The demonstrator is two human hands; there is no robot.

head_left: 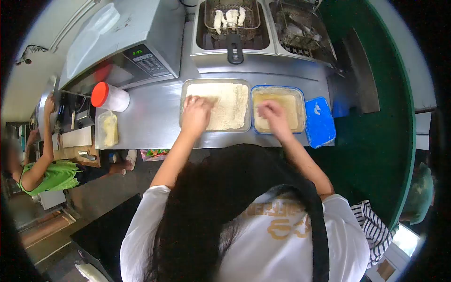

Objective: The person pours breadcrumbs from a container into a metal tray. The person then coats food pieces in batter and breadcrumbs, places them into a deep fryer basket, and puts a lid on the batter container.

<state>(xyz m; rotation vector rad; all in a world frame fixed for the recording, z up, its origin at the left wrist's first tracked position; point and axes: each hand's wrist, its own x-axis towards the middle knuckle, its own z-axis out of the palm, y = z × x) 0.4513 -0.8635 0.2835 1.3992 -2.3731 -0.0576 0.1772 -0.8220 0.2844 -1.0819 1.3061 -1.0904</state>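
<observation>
My left hand is over the left part of a rectangular tray filled with pale, coarse crumbs. Its fingers point down at the crumbs, slightly smeared and spread apart, with nothing visible in them. Just right of that tray stands a blue-rimmed clear container of pale yellowish liquid. Above this liquid hangs my right hand, fingers curled together; whatever they may hold is hidden.
Behind the trays, a fryer carries a basket with several white-coated pieces. A blue lid lies right. Leftward are a red-lidded jar, a tub and a microwave. Another person works far left.
</observation>
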